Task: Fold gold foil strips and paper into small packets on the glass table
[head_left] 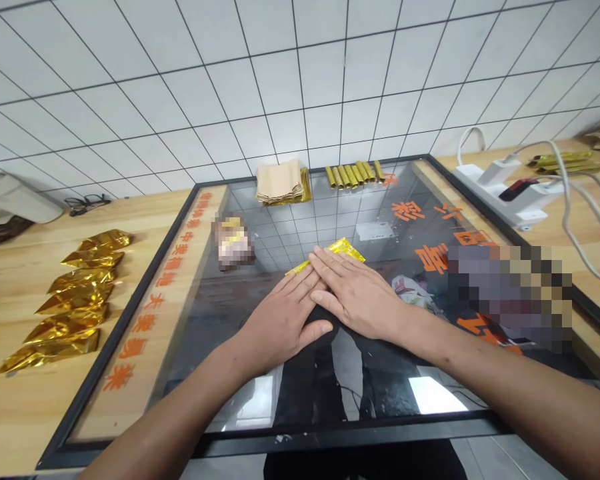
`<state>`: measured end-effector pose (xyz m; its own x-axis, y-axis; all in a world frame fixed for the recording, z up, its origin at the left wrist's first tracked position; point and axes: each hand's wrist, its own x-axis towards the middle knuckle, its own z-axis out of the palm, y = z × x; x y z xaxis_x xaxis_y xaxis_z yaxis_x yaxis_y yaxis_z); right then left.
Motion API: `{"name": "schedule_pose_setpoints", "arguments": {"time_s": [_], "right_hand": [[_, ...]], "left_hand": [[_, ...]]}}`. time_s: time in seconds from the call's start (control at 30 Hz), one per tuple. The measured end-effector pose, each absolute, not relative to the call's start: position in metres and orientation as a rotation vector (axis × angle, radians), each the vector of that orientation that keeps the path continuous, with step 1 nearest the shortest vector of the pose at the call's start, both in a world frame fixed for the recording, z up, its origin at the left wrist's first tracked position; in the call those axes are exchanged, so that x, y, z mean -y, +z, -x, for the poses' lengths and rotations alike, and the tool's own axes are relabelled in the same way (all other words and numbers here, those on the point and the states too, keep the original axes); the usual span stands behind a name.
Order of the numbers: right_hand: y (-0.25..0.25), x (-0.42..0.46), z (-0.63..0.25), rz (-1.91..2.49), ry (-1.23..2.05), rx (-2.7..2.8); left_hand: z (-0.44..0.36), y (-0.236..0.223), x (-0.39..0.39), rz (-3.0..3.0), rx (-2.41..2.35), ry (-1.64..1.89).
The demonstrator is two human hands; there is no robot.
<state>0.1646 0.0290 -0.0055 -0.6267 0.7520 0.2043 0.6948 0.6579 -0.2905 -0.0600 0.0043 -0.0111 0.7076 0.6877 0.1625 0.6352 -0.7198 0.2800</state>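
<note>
Both hands lie flat and overlap at the middle of the glass panel (275,230). Under their fingers is a strip of shiny gold foil paper (347,249), mostly covered, with its far corner and left edge showing. My left hand (285,313) has its fingers stretched out and its thumb apart. Resting partly over the left fingers, my right hand (355,293) is also stretched out, its fingertips on the foil. Beyond them stand a stack of tan paper sheets (279,181) with gold foil beneath it, and a row of gold paper rolls (353,175).
Several folded gold foil pieces (75,293) line the wooden table at left. A blurred-out item (233,243) lies on the glass. At right are a white power strip (505,190) with cables and another blurred area (510,293). A black frame (125,310) borders the glass; a tiled wall (325,87) stands behind.
</note>
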Motion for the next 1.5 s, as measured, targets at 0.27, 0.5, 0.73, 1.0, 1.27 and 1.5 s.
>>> {"name": "schedule_pose_setpoints", "arguments": {"time_s": [0.27,0.5,0.73,1.0,1.27,1.5], "right_hand": [[-0.011,-0.044,-0.178,1.248,0.133,2.589],[-0.014,-0.047,-0.182,1.292,0.11,2.565],[-0.018,-0.048,-0.183,1.283,0.052,2.59],[-0.015,-0.047,-0.182,1.298,0.099,2.577],[-0.003,-0.053,-0.194,1.339,0.314,2.365],[-0.002,-0.063,-0.206,1.339,0.34,2.181]], "left_hand": [[0.061,-0.012,-0.002,-2.768,-1.078,0.35],[0.063,-0.008,-0.004,-2.76,-1.067,0.332],[0.07,0.0,-0.004,-2.705,-1.115,0.538],[0.077,0.003,-0.03,-2.398,-1.755,0.649],[0.043,0.019,-0.073,-2.312,-1.705,0.456],[0.028,0.014,-0.084,-1.982,-1.574,0.679]]}}
